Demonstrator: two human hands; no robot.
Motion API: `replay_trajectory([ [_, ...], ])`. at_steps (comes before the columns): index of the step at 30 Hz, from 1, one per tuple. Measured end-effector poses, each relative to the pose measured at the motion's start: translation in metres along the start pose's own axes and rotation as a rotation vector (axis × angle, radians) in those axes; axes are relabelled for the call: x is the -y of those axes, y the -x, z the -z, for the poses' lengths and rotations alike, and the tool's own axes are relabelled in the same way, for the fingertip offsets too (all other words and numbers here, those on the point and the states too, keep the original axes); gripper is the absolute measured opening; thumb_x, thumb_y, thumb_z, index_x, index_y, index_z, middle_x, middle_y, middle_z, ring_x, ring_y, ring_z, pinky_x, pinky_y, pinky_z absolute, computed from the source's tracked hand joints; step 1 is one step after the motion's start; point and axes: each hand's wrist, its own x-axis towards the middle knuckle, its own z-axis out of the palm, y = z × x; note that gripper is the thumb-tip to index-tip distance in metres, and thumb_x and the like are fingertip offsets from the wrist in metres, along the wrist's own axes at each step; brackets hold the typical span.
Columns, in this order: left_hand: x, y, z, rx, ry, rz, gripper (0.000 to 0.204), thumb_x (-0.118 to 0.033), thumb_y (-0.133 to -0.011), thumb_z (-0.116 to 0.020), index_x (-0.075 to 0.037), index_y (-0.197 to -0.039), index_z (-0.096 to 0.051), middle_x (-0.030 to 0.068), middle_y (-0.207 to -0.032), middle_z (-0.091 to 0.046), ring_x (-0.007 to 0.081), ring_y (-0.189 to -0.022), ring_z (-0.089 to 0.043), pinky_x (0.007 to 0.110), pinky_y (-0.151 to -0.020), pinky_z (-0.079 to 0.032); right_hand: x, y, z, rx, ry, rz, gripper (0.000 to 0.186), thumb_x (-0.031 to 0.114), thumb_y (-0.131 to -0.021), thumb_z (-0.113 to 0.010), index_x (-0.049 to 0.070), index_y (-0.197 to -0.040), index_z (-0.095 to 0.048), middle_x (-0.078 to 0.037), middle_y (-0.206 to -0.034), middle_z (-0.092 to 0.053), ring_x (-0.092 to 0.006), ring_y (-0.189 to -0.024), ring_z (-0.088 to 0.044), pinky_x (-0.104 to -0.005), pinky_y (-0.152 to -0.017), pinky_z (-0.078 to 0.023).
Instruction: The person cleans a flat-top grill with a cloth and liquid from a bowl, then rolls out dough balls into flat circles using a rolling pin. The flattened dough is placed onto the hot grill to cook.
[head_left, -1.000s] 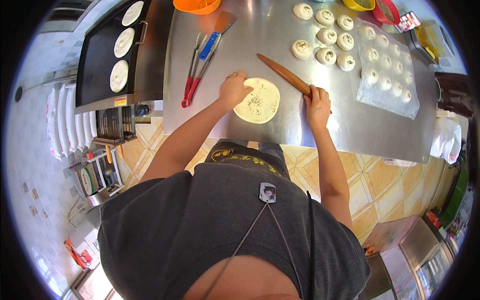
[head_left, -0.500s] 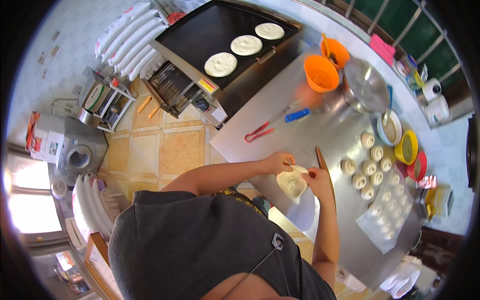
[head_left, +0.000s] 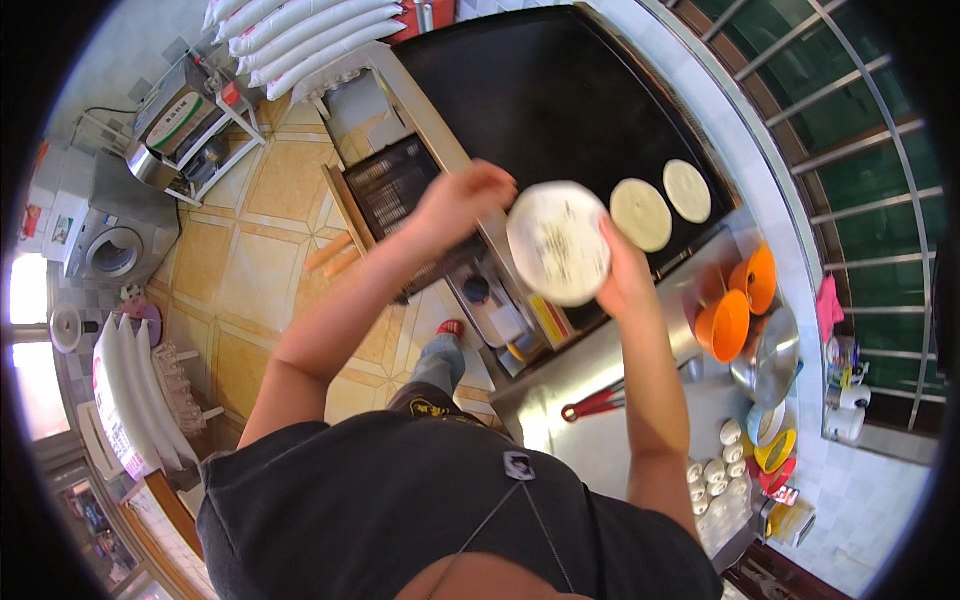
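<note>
A round, flat dough disc (head_left: 558, 243) with dark flecks hangs in front of me, over the near edge of the griddle (head_left: 500, 100). My right hand (head_left: 628, 272) grips its right edge, fingers partly hidden behind it. My left hand (head_left: 465, 205) is just left of the disc, slightly blurred, its fingers apart and holding nothing. Two pale dough rounds (head_left: 641, 215) lie on the dark griddle plate, right of the held disc. What lies behind the disc is hidden.
The steel table (head_left: 560, 400) carries red-handled tongs (head_left: 592, 404), orange bowls (head_left: 722, 326), a metal basin (head_left: 768, 355) and several dough pieces (head_left: 715, 472). Below the griddle an open drawer (head_left: 385, 200) juts out. White sacks (head_left: 310, 40) are stacked beyond it.
I have turned from the table to the griddle. The dough, earlier sagging between both hands, is now a flat disc in my right hand. My left hand has let go of it.
</note>
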Motion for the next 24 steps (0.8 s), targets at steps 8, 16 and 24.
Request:
replay_trajectory([
  [8,-0.010,-0.089,0.210,-0.447,-0.090,-0.092,0.021,-0.018,-0.095,-0.057,-0.002,-0.108,-0.064,0.0062,-0.097,-0.070,0.0135,-0.089,-0.066,0.029,-0.079,-0.050,0.020,-0.328,-0.118,0.154,1.332,0.887,0.038,0.025,-0.097,-0.057,0.006,-0.129,-0.056,-0.018,-0.123,-0.062,-0.0342,-0.113,-0.059,-0.0382,-0.097,-0.046],
  [16,0.014,-0.214,0.242,-0.368,-0.966,-0.284,0.018,-0.010,-0.088,-0.057,-0.009,-0.100,-0.070,0.0134,-0.097,-0.071,0.0334,-0.092,-0.067,0.041,-0.083,-0.053,-0.006,-0.404,-0.087,0.182,1.817,1.050,0.045,0.027,-0.093,-0.058,0.008,-0.133,-0.053,-0.015,-0.140,-0.052,-0.0312,-0.131,-0.045,-0.0440,-0.109,-0.036],
  [24,0.054,-0.306,0.216,0.085,-1.350,-0.086,0.024,-0.002,-0.082,-0.059,-0.008,-0.104,-0.068,0.0114,-0.112,-0.066,0.0308,-0.106,-0.064,0.041,-0.088,-0.053,0.016,-0.358,-0.052,0.289,2.011,0.813,0.046,0.031,-0.093,-0.059,0.013,-0.135,-0.052,-0.011,-0.147,-0.044,-0.0281,-0.137,-0.038,-0.0505,-0.112,-0.031],
])
